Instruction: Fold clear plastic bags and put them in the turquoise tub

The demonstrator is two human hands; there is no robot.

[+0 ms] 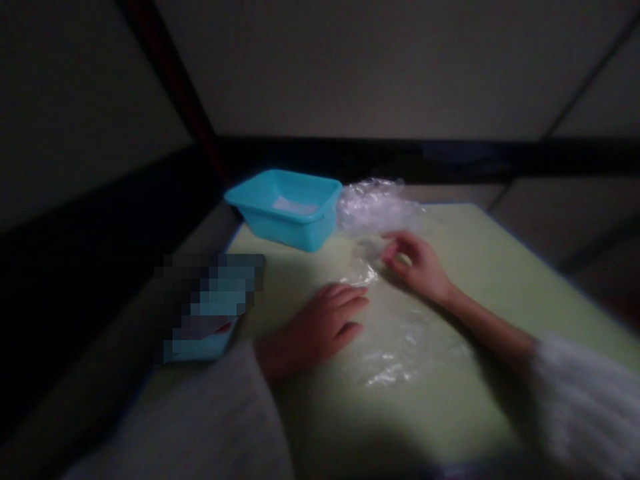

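Note:
A clear plastic bag point(395, 347) lies flat on the table, with glints along its creases. My left hand point(327, 323) rests palm down at the bag's left side, its fingers stretched out and holding nothing. Beyond the bag's far end is my right hand point(413, 263), its thumb and fingers curled together in a pinch. A faint greyish patch shows by those fingertips; blur hides what they hold, if anything.
A turquoise plastic basket point(287, 230) with a pale piece inside stands at the table's far left. Crumpled clear plastic point(375, 203) is heaped beside it. A partly pixelated, light-blue flat object point(200, 350) lies at the left edge of the yellow-green table point(545, 293).

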